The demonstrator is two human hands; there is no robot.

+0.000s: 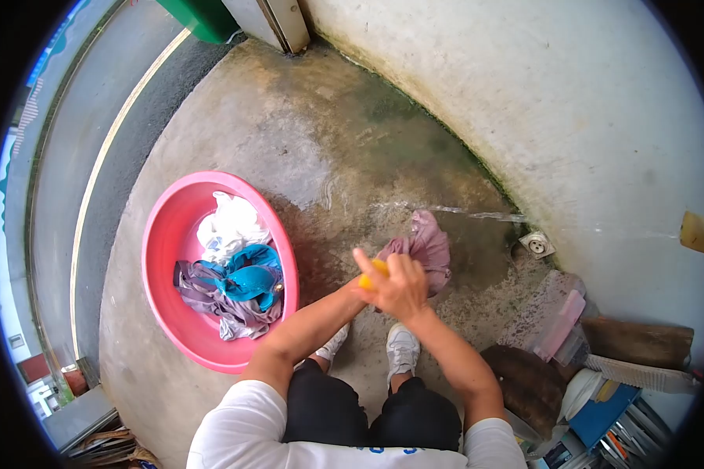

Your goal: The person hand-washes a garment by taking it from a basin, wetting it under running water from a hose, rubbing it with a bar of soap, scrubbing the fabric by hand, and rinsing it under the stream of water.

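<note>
My right hand (pixel 405 283) is closed round a yellow bar of soap (pixel 374 274), part of which shows between thumb and fingers. A crumpled mauve cloth (pixel 430 248) lies just beyond and beneath this hand, above the wet floor. My left hand (pixel 357 290) reaches in from the left and crosses under the right one. Its fingers are hidden there, so its hold on the cloth cannot be made out. To the left stands a pink basin (pixel 161 309) holding a white garment (pixel 231 227), a bright blue garment (pixel 252 280) and a greyish-purple garment (pixel 203 289).
Wet concrete floor (pixel 289 148) spreads ahead, with a thin stream of water (pixel 477 214) near the drain (pixel 537 245). A pale wall (pixel 540 94) rises at right. Boards (pixel 637 342) and a clear plastic box (pixel 559 324) crowd the lower right. A road lies left.
</note>
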